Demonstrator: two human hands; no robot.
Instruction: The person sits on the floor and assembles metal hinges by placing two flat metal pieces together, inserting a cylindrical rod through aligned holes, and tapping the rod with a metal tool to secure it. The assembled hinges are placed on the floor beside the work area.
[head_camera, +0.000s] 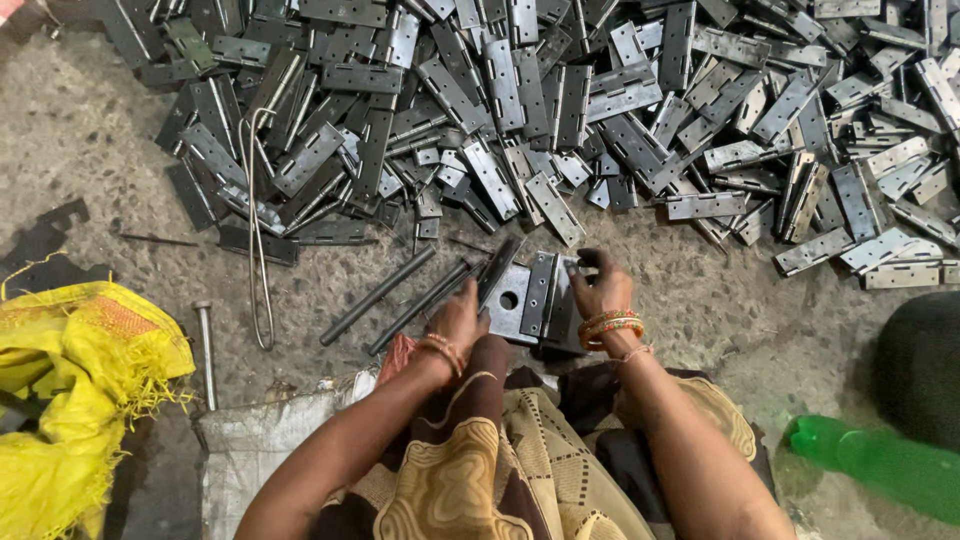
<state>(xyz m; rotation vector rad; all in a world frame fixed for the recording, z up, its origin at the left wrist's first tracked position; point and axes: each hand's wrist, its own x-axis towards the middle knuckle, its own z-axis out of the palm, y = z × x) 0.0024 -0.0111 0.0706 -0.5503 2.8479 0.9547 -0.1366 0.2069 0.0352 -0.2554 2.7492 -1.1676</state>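
Centre frame: right hand (600, 285) pinching the top edge of a grey metal hinge (537, 295) on a metal block (510, 310). Left hand (460, 318) closed on the block's left side. Hinge pile (560, 110) across top; two rods (400, 295) left.

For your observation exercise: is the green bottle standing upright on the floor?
No, the green bottle lies on its side on the floor, at the lower right.
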